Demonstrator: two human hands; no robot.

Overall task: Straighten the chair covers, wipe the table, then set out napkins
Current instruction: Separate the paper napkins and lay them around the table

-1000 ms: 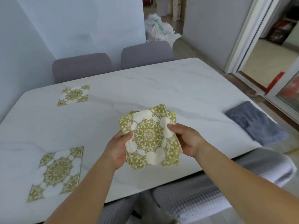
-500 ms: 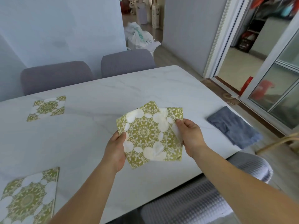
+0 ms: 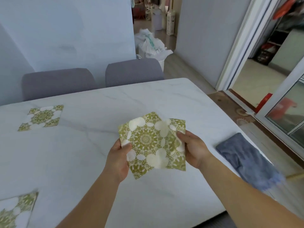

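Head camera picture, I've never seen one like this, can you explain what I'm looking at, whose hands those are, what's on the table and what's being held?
There is no machine here. A person wears a wide-angle camera on the head, so you look down their arms at a white marble-look table. The left hand and right hand hold two green-and-white patterned napkins, fanned slightly apart, above the table. Two matching napkins already lie flat: one far left, one at the near left edge. A folded blue-grey cloth rests on the table's right end. Two grey covered chairs stand behind.
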